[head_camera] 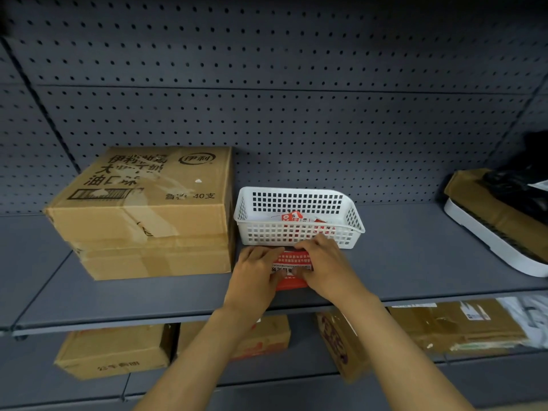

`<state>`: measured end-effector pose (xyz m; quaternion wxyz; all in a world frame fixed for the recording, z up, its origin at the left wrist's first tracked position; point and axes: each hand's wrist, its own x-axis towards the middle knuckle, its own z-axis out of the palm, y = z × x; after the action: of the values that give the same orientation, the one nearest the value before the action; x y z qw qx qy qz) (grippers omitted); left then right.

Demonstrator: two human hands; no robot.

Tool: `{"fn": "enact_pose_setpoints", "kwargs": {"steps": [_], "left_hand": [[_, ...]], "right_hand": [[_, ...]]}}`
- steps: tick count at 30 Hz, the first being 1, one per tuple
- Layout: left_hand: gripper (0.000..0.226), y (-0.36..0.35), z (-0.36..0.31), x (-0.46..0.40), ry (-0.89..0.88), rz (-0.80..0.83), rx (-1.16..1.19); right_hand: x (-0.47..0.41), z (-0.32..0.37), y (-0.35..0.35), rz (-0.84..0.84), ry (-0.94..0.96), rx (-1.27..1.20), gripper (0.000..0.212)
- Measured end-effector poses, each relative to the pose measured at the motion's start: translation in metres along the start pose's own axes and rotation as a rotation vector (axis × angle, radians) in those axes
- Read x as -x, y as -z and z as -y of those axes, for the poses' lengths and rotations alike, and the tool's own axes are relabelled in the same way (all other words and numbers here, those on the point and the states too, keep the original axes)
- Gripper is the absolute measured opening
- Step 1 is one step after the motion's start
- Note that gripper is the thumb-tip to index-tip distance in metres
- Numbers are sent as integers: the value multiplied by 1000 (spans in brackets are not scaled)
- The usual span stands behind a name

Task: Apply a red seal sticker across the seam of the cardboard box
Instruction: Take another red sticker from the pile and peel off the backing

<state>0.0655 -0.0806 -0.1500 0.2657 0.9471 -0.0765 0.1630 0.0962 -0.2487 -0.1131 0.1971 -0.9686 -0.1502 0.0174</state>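
"伊利", "40支" on cardboard box

Both bare forearms reach forward and upward from the lower edge of the view, converging toward the middle. The left hand lies palm down with fingers curled inward to the right. The right hand lies palm down opposite it, fingers bent toward the left, fingertips of both hands nearly meeting.
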Motion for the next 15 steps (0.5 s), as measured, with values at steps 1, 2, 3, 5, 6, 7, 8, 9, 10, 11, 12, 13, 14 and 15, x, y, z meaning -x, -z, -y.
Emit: {"fn": "enact_pose_setpoints", "kwargs": {"steps": [1,2,3,5,6,7,8,9,10,11,12,13,14,15], "left_hand": [[54,0,0,0,4,-4,1],[56,1,-1,0,11,-7,4],[58,2,-2,1,20,-11,11],[62,4,-4,1,42,-30,50],[62,6,-6,2,61,-50,92],[60,9,-8,2,83,-75,143],[57,12,-11,2,102,-103,195],[53,17,-14,1,117,-127,249],[51,22,-17,0,129,-148,320],[49,28,-22,-2,142,-168,415],[49,37,-28,-4,160,-192,536],[49,46,-36,-8,179,-215,672],[49,57,-44,-11,192,-228,807],[49,68,-53,-15,198,-233,919]], "right_hand": [[1,1,1,-20,2,-9,56],[1,2,2,-36,4,-20,54],[2,3,3,-52,7,-32,51],[6,6,7,-88,4,-61,37],[8,7,10,-112,0,-83,27],[10,8,14,-133,-3,-113,17],[12,8,18,-141,-10,-151,9],[14,9,23,-140,-17,-200,5],[16,10,30,-126,-27,-259,3],[19,10,37,-105,-38,-326,3],[21,12,46,-76,-47,-389,6],[24,15,55,-37,-49,-442,11],[27,19,63,3,-41,-484,17],[30,23,71,28,-26,-529,20]]}}
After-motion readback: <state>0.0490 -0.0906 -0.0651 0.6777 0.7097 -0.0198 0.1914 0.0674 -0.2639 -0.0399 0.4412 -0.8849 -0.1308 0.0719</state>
